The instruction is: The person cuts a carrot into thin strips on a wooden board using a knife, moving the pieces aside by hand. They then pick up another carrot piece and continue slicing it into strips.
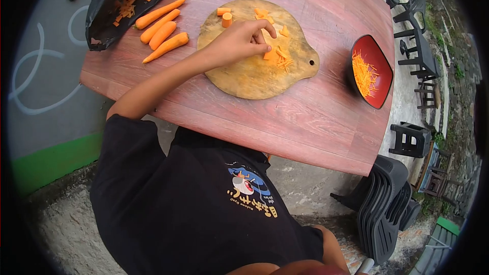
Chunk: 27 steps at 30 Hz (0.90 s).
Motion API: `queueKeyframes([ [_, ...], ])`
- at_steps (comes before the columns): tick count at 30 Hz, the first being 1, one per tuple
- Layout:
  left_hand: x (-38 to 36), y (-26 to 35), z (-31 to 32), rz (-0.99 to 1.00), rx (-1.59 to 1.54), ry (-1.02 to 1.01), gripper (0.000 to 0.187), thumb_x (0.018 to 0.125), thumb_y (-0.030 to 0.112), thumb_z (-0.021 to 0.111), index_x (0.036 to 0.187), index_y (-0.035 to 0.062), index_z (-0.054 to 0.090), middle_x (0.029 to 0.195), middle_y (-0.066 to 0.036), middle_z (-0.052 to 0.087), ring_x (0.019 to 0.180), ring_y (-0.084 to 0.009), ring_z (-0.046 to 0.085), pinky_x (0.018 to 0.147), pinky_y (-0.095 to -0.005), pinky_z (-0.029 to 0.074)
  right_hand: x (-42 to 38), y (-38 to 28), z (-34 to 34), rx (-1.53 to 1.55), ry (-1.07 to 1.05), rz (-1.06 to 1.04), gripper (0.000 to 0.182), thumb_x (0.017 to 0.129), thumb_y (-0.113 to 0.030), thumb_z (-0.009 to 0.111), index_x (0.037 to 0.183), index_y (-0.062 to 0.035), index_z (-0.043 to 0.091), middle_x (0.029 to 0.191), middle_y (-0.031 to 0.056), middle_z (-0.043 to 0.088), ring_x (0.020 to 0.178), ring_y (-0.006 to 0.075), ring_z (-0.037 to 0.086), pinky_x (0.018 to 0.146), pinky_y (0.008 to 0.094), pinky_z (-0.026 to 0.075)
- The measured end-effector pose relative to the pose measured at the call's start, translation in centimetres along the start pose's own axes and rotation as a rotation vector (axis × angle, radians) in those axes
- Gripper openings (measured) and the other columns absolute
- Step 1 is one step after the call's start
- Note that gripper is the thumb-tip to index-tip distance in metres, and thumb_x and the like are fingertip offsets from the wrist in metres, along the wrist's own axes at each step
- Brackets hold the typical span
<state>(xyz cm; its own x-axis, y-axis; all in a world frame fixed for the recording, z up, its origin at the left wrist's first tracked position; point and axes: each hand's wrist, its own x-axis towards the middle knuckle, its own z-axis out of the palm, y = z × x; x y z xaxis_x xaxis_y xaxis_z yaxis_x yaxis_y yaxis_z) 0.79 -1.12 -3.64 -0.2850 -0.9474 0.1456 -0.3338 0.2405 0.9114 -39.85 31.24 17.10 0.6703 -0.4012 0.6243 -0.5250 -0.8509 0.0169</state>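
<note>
Item, step in hand: we judge this to be the slicing stage of carrot work, with our left hand (239, 40) reaching over the round wooden cutting board (239, 79), fingers curled narrow and pinching at a small carrot slab (270, 54) beside a heap of fine carrot shreds (283, 61). Whether the fingertips truly grip the slab or only steady it, we cannot tell.

Item, right hand: out of view; no knife shows.

Item, next move: it calls, in our judgement, for a firm pinch on a thin, slippery piece and a flat, steady seat on the board.

Item, materials:
- Board: pale worn wood, rounded, with a short handle tab and hanging hole.
- Two squat carrot stubs (224, 16), cylindrical, at the board's far edge.
- Four peeled carrots (162, 29), smooth, tapered, lying side by side on the table (316, 117), reddish wood-grain planks.
- Black plastic bag (109, 5), glossy, crumpled, holding peelings, well apart from the board.
- Red bowl (383, 74), dark outside, holding orange shreds, right of the board.
</note>
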Motion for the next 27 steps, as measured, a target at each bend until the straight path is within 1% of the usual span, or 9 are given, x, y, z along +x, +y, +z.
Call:
queueKeyframes([
  [6, -0.3, 1.0, -0.8, -0.012, 0.114, -0.058, 0.030, 0.085, 0.007, 0.071, 0.114, 0.0017, 0.064, 0.068, -0.009, 0.066, 0.063, -0.0169, 0.064, 0.062, -0.0314, 0.048, 0.7, -0.8, 2.8, 0.176, -0.071, 0.068, 0.011, 0.072, -0.003, 0.073, 0.077, 0.0031, 0.065, 0.054, 0.0093, 0.058, 0.043, 0.0162, 0.052, 0.044, 0.0248, 0.036],
  [8, -0.5, 0.5, -1.1, -0.034, 0.124, -0.079, 0.031, 0.085, 0.007, 0.072, 0.113, 0.0008, 0.064, 0.068, -0.009, 0.065, 0.061, -0.0189, 0.063, 0.063, -0.0316, 0.049, 0.6, 0.6, 3.0, 0.436, -0.276, 0.081, 0.003, 0.081, 0.001, 0.070, 0.081, 0.0016, 0.067, 0.069, 0.0120, 0.059, 0.052, 0.0211, 0.050, 0.055, 0.0394, 0.046],
  [10, -0.8, 0.0, -0.9, -0.008, 0.131, -0.075, 0.031, 0.085, 0.008, 0.073, 0.113, 0.0003, 0.063, 0.068, -0.009, 0.065, 0.062, -0.0201, 0.063, 0.063, -0.0326, 0.050, -2.4, 2.8, 6.5, 0.553, 0.022, -0.009, 0.026, 0.090, -0.017, 0.072, 0.070, -0.0008, 0.066, 0.054, 0.0066, 0.058, 0.045, 0.0124, 0.050, 0.054, 0.0284, 0.046],
  [12, -1.2, -0.6, -0.7, 0.008, 0.132, -0.053, 0.030, 0.085, 0.008, 0.073, 0.113, -0.0002, 0.063, 0.069, -0.010, 0.064, 0.063, -0.0213, 0.064, 0.064, -0.0337, 0.050, -3.1, 4.9, 9.0, 0.649, 0.145, 0.079, 0.018, 0.064, -0.013, 0.075, 0.064, -0.0019, 0.060, 0.043, 0.0033, 0.047, 0.035, 0.0098, 0.037, 0.046, 0.0257, 0.033],
  [16, -1.5, -1.7, 0.1, 0.255, 0.239, 0.039, 0.029, 0.090, 0.011, 0.072, 0.117, 0.0038, 0.064, 0.086, -0.008, 0.065, 0.074, -0.0177, 0.061, 0.068, -0.0329, 0.049, -4.6, 6.3, 12.7, 0.512, 0.411, 0.555, 0.016, 0.086, -0.007, 0.071, 0.073, -0.0028, 0.063, 0.054, 0.0010, 0.051, 0.043, 0.0071, 0.038, 0.042, 0.0266, 0.029],
  [18, -1.7, -1.8, 0.4, 0.391, 0.285, 0.100, 0.028, 0.091, 0.011, 0.071, 0.117, 0.0037, 0.065, 0.091, -0.009, 0.065, 0.080, -0.0215, 0.062, 0.072, -0.0355, 0.050, -2.8, 6.4, 13.8, 0.413, 0.197, 1.139, 0.019, 0.100, -0.010, 0.063, 0.083, -0.0006, 0.063, 0.061, -0.0017, 0.052, 0.048, 0.0042, 0.039, 0.045, 0.0242, 0.029],
  [20, -2.1, -1.6, 0.6, 0.520, 0.464, 0.082, 0.027, 0.091, 0.009, 0.069, 0.117, 0.0031, 0.065, 0.097, -0.011, 0.065, 0.087, -0.0281, 0.062, 0.079, -0.0405, 0.051, 3.3, 7.0, 19.0, 0.470, 0.120, 1.394, 0.014, 0.104, -0.013, 0.059, 0.097, -0.0006, 0.060, 0.066, -0.0036, 0.054, 0.056, 0.0020, 0.042, 0.049, 0.0219, 0.029],
  [22, -2.1, -1.1, 0.4, 0.507, 0.490, 0.066, 0.024, 0.091, 0.009, 0.069, 0.114, 0.0023, 0.065, 0.094, -0.011, 0.064, 0.086, -0.0291, 0.062, 0.078, -0.0409, 0.051, 6.8, 6.3, 24.0, 0.653, 0.123, 1.534, 0.011, 0.104, -0.011, 0.058, 0.107, -0.0010, 0.055, 0.070, 0.0020, 0.058, 0.057, 0.0068, 0.046, 0.051, 0.0261, 0.033],
  [27, -2.2, -1.3, 0.6, 0.419, 0.456, 0.058, 0.015, 0.090, 0.007, 0.070, 0.100, 0.0006, 0.061, 0.085, -0.013, 0.062, 0.082, -0.0302, 0.062, 0.076, -0.0414, 0.051, 10.2, 4.7, 29.9, 0.563, -0.285, 1.160, 0.023, 0.101, -0.003, 0.052, 0.122, 0.0002, 0.042, 0.078, 0.0245, 0.065, 0.072, 0.0475, 0.065, 0.060, 0.0506, 0.047],
])
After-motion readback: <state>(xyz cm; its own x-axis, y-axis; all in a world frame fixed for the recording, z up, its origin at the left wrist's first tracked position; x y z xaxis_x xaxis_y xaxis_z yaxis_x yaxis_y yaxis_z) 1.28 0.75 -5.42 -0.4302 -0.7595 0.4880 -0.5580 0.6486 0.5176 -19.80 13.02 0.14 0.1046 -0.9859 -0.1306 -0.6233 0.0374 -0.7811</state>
